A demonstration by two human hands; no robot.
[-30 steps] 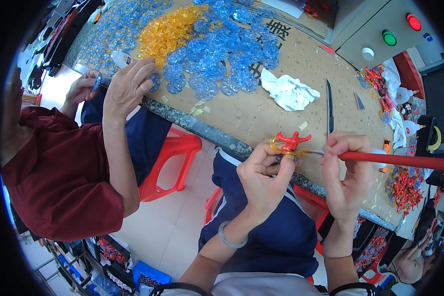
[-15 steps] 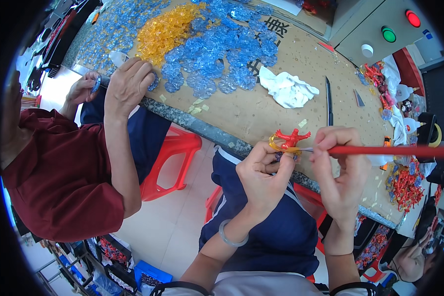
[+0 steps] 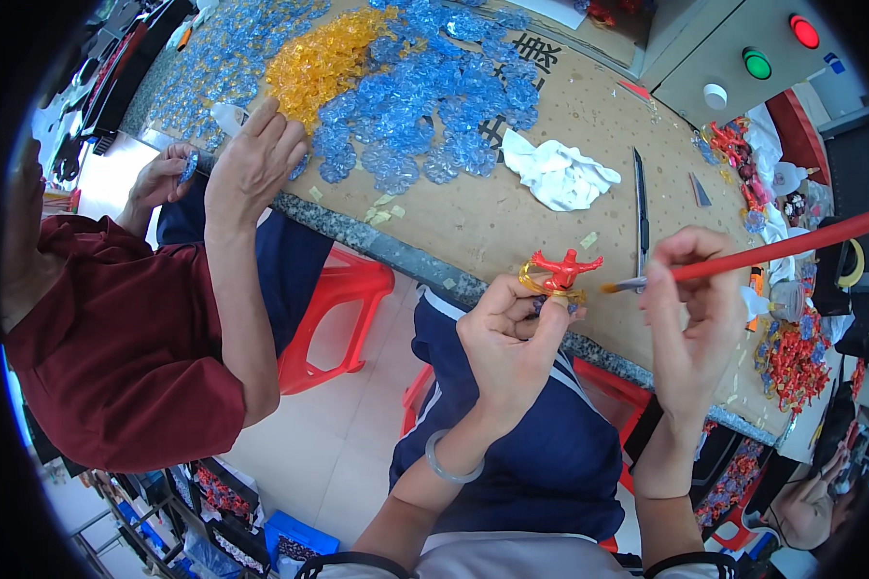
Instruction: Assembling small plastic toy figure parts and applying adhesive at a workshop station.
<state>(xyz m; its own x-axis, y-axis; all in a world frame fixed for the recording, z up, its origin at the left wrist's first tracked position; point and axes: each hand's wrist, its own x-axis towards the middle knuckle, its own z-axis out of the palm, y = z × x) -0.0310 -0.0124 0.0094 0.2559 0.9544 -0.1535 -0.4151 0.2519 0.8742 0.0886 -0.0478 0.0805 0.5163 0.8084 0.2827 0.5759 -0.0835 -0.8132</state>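
Between the thumb and fingers of my left hand (image 3: 512, 333) is a small red figurine (image 3: 567, 268) with its arms spread. A yellow translucent ring (image 3: 533, 282) curves around its lower part, and something dark purple shows beneath it. My right hand (image 3: 690, 314) pinches a paintbrush (image 3: 782, 249) with a thick red handle near its metal collar. The brush's yellowish tip (image 3: 610, 288) points at the figurine, with a small gap between them. Both hands are over the table's near edge.
A crumpled white tissue (image 3: 560, 172) and a dark slim knife (image 3: 641, 207) lie on the brown tabletop. Blue translucent pieces (image 3: 425, 92) and yellow ones (image 3: 323, 60) are heaped beyond. Red parts (image 3: 799, 362) pile at right. At left, a co-worker (image 3: 135, 347) in maroon handles blue pieces.
My right hand has drawn the brush away from the figurine, moving right, and the handle now slants upward. My left hand and the figurine have shifted slightly left.
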